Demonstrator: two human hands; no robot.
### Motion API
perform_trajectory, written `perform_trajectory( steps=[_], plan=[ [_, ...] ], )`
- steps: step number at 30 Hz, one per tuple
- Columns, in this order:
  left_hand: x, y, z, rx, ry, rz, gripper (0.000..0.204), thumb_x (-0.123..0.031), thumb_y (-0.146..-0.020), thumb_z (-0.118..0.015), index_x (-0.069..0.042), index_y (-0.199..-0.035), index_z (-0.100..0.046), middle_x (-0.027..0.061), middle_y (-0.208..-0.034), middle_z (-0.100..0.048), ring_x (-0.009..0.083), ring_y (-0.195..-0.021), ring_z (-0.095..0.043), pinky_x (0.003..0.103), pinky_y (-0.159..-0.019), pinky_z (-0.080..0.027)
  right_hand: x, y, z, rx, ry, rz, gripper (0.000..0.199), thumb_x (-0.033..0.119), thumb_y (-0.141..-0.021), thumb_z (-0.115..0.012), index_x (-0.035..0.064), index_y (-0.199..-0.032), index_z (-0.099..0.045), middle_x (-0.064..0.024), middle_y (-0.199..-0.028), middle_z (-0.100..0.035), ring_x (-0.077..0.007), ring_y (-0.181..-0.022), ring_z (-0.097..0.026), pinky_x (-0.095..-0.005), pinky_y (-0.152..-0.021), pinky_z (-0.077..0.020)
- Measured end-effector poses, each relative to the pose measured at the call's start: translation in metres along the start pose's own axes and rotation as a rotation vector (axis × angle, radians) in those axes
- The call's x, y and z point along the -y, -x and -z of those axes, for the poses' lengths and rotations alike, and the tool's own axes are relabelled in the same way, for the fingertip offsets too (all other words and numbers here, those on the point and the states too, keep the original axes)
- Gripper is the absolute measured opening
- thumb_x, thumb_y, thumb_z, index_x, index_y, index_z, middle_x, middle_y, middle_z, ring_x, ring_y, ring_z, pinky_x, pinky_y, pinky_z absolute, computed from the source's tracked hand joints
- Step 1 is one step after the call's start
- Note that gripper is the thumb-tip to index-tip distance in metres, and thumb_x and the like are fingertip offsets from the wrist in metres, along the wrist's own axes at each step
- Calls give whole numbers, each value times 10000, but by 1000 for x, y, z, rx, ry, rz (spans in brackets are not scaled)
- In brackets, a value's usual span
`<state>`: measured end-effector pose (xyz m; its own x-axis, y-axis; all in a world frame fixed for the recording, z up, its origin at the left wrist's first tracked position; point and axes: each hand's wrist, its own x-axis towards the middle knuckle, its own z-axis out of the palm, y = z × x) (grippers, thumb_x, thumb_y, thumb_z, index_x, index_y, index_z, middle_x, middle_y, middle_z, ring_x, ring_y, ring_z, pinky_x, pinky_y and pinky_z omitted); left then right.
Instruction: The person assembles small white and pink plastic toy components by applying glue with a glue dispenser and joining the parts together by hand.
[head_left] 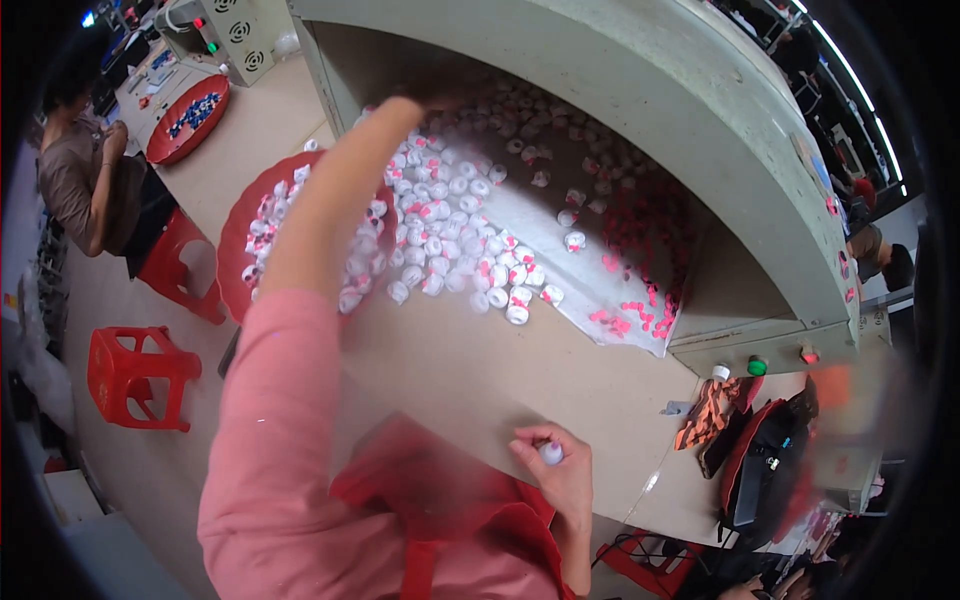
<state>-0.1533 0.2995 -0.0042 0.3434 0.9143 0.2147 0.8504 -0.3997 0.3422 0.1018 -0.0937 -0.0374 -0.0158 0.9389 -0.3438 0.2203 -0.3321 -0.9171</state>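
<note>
My left arm stretches up and across into the shaded opening of a grey metal cabinet (640, 60). There my left hand (440, 92) is dark and blurred, over small white rounded pieces (455, 215), many with pink bits, and its fingers cannot be made out. Close to my body, my right hand (560, 475) is closed around a small white rounded piece (551, 453) with a purplish tip. Beneath my left forearm stands a red scalloped tray (232, 250), partly filled with similar white pieces.
Pink bits (650, 310) lie on a white sheet (540, 290) at the cabinet's opening. Buttons (757, 366) sit on its lower right corner. A black bag (760, 460) rests at right. A red stool (140, 375) stands at left, near a seated person (90, 190) and another red tray (190, 120).
</note>
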Motion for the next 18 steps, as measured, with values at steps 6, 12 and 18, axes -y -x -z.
perform_trajectory(
  steps=[6,12,18],
  plan=[
    [-35,-20,-73,-195,-55,-260,592,-523,-768,-534,-63,-1141,-532,191,-1175,-506,352,-1089,-469,427,-909,-373,-10,8,6,-76,-55,-178,144,34,-753,-663,-27,-878,-625,-44,-714,-603,-91,-620,-558,-202,-581,-460],
    [-99,71,-25,638,-214,45,449,-344,-875,-454,-36,-1202,-455,200,-1263,-404,301,-1129,-425,474,-872,-342,5,-9,8,-35,-67,-28,137,21,-745,-667,-24,-869,-630,-44,-706,-596,-85,-623,-550,-201,-573,-463],
    [-147,215,-60,-52,-78,-410,402,-124,-710,-582,-62,-1102,-520,160,-1090,-454,301,-988,-455,444,-813,-380,-5,-5,21,-60,-97,-15,135,11,-741,-668,-22,-866,-630,-33,-712,-590,-77,-624,-544,-194,-570,-459]
  ],
)
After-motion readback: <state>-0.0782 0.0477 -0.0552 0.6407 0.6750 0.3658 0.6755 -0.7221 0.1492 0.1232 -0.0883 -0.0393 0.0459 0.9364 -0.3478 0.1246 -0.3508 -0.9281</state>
